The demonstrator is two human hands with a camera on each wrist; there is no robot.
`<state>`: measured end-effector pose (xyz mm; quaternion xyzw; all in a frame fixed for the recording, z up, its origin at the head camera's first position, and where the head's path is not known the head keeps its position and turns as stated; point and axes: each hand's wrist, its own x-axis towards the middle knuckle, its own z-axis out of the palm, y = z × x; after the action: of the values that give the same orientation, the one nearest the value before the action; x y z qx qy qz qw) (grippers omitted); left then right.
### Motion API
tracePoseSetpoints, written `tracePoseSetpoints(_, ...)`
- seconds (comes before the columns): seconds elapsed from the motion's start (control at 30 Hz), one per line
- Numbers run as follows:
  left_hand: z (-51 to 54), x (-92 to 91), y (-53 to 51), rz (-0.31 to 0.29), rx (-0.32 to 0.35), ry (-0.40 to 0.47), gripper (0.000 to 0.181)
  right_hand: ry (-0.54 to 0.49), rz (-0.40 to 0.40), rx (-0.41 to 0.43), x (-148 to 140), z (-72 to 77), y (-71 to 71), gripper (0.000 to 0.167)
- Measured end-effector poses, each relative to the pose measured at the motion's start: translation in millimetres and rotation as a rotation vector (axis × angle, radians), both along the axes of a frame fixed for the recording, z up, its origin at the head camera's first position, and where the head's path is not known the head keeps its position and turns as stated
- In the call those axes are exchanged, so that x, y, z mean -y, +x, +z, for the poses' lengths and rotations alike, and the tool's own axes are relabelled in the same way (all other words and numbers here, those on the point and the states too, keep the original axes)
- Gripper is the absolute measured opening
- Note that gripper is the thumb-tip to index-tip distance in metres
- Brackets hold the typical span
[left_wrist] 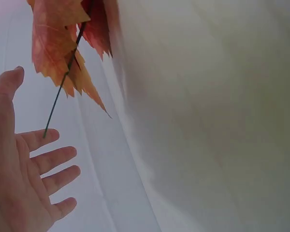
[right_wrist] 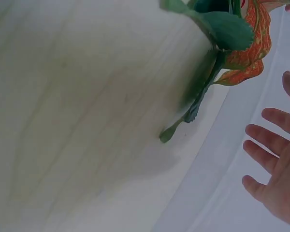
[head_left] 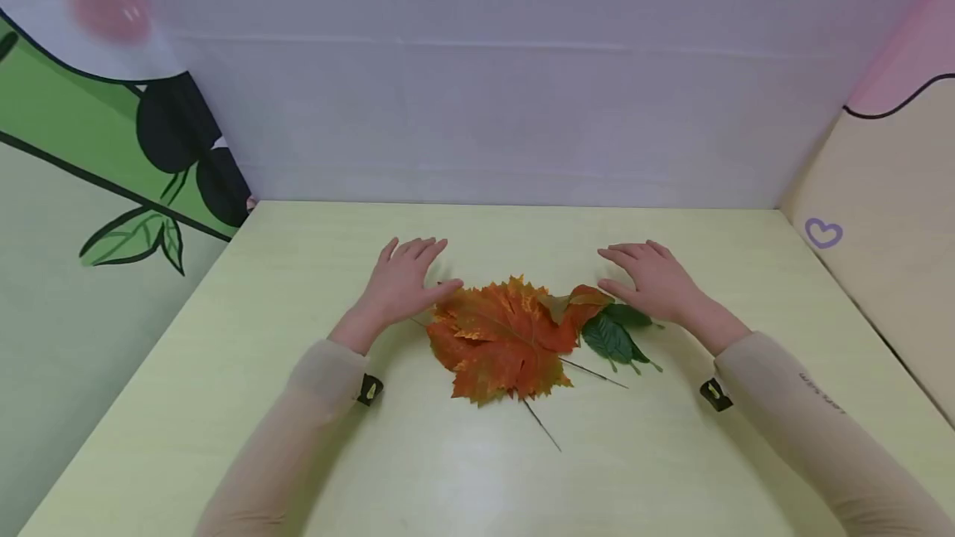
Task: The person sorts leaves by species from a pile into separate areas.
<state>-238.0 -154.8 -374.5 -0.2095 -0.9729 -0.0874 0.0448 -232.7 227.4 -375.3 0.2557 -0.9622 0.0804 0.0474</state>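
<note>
Fingers [left_wrist: 58, 158] of the left hand [head_left: 401, 287] are extended and spread, thumb held out to the side. In the head view the thumb overlaps the left edge of the orange-red maple leaves [head_left: 503, 342]; the left wrist view shows a gap between them. There a green stem [left_wrist: 55, 104] crosses the forefinger; contact cannot be determined. The right hand [head_left: 660, 282] likewise has its fingers extended and parted, its thumb near a curled orange leaf [head_left: 585, 305] and toothed green leaves [head_left: 612, 336], with a gap visible in the right wrist view.

The maple leaves lie overlapping on the pale wood-grain tabletop [head_left: 186, 338], between the hands. Two thin dark stems [head_left: 543, 425] project from them toward the lower right. The green leaves adjoin the curled leaf on the right.

Both sleeves [head_left: 321, 384] are light beige; the right bears dark lettering. A black device [head_left: 370, 389] sits at each cuff. Behind the table hangs a creased lavender-white cloth [head_left: 485, 123]; the right panel [head_left: 888, 189] carries a purple heart [head_left: 824, 233]
</note>
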Motion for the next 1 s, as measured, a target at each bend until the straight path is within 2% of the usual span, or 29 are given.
tracePoseSetpoints(0.2,0.8,-10.7,5.2,0.011,0.037,0.047,0.070,-0.003,0.058,0.105,13.7,-1.8,-0.2,0.041)
tracePoseSetpoints(0.37,-0.1,-20.5,11.6,0.022,0.113,0.051,0.064,-0.016,0.092,0.166,19.7,-2.5,0.7,0.034)
tracePoseSetpoints(0.6,-0.5,-32.5,18.3,0.046,0.226,0.135,0.060,-0.066,0.045,0.252,17.5,-2.7,3.2,0.037)
tracePoseSetpoints(0.77,-1.3,-36.2,22.6,0.084,0.319,0.157,0.062,-0.112,0.053,0.320,16.9,-8.4,2.0,0.039)
tracePoseSetpoints(1.0,-3.5,-34.7,25.9,0.114,0.350,0.174,0.064,-0.172,0.062,0.361,17.8,-13.1,-2.2,0.042)
